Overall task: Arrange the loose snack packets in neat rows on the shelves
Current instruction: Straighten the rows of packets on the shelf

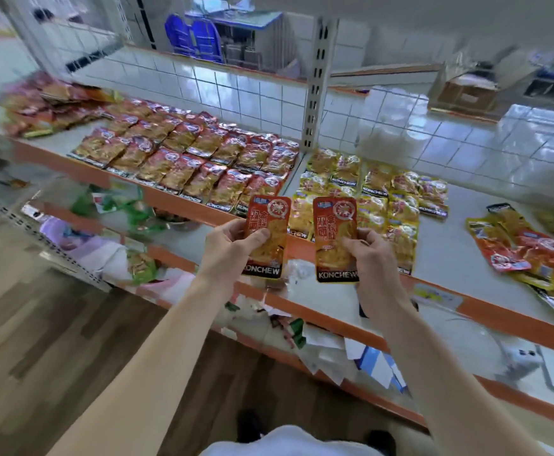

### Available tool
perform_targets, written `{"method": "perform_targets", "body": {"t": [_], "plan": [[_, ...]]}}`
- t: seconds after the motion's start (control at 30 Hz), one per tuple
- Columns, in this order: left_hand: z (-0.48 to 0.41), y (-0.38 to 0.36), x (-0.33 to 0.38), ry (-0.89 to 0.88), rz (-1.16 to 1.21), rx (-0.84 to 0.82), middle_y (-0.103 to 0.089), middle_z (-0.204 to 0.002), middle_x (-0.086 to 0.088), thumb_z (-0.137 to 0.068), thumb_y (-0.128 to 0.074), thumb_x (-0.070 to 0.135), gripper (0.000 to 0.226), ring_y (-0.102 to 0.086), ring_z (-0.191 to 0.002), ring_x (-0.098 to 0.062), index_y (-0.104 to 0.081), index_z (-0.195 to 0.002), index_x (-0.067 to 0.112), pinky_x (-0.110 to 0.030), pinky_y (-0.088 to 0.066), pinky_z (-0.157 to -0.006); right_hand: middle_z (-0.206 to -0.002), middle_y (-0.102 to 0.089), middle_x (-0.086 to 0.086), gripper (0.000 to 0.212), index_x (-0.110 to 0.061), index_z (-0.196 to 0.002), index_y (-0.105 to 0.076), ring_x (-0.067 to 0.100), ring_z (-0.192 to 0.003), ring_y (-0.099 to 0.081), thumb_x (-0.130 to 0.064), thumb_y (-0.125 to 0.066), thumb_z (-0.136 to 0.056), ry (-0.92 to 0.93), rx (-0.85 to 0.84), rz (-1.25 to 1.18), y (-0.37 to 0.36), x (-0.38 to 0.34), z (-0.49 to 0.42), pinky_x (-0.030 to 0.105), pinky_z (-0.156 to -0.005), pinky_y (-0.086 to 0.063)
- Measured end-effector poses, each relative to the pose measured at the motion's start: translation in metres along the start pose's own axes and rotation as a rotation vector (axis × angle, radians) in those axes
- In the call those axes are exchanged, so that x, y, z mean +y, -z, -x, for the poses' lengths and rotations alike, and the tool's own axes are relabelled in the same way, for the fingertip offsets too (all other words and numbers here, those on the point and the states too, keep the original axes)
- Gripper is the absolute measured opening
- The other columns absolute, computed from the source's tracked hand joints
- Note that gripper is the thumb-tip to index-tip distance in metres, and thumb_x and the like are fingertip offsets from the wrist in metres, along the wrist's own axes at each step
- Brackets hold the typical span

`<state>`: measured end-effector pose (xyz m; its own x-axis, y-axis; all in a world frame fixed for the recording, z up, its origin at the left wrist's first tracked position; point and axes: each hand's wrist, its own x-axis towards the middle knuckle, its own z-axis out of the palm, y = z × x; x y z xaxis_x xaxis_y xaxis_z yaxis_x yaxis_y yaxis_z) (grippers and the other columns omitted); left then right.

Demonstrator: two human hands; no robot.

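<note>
Two red KONCHEW packets held upright, side by side, over the shelf edge (506, 320): left packet (266, 235) pinched by left hand (229, 248), right packet (335, 235) by right hand (372, 258); red rows (187, 159) at 10 o'clock, loose pile (525, 255) at 3.

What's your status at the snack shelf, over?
Left hand grips one red Konchew packet, right hand a second packet. Both over the shelf edge. Red rows and yellow rows laid; loose pile waits at right. Nothing blocking.

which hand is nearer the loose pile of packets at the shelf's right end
Right. The right hand lies left of the loose pile; the left hand, farther left.
</note>
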<state>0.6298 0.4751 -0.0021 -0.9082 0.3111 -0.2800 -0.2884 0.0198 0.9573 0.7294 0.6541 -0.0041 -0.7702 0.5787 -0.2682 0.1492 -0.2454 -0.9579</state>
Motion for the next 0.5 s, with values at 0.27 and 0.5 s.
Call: {"method": "perform_targets", "body": {"t": [0.27, 0.5], "plan": [[-0.010, 0.046, 0.006, 0.000, 0.023, 0.061, -0.077, -0.087, 0.000, -0.092, -0.069, 0.013, 0.010, -0.074, -0.080, -0.017, -0.071, -0.102, 0.013, -0.038, -0.058, -0.084, -0.085, -0.074, -0.003, 0.013, -0.011, -0.103, -0.064, 0.013, -0.079, -0.072, -0.007, -0.066, -0.091, 0.011, -0.053, 0.023, -0.046, 0.001, 0.000, 0.040, -0.083, -0.057], [-0.010, 0.051, 0.005, 0.015, 0.025, 0.145, -0.078, -0.091, -0.002, -0.096, -0.063, 0.018, 0.010, -0.075, -0.087, -0.022, -0.073, -0.099, 0.017, -0.034, -0.058, -0.075, -0.088, -0.075, -0.001, 0.015, -0.012, -0.105, -0.064, 0.017, -0.081, -0.073, -0.008, -0.068, -0.091, -0.030, -0.127, 0.011, -0.056, 0.004, -0.012, 0.033, -0.072, -0.056]]}}
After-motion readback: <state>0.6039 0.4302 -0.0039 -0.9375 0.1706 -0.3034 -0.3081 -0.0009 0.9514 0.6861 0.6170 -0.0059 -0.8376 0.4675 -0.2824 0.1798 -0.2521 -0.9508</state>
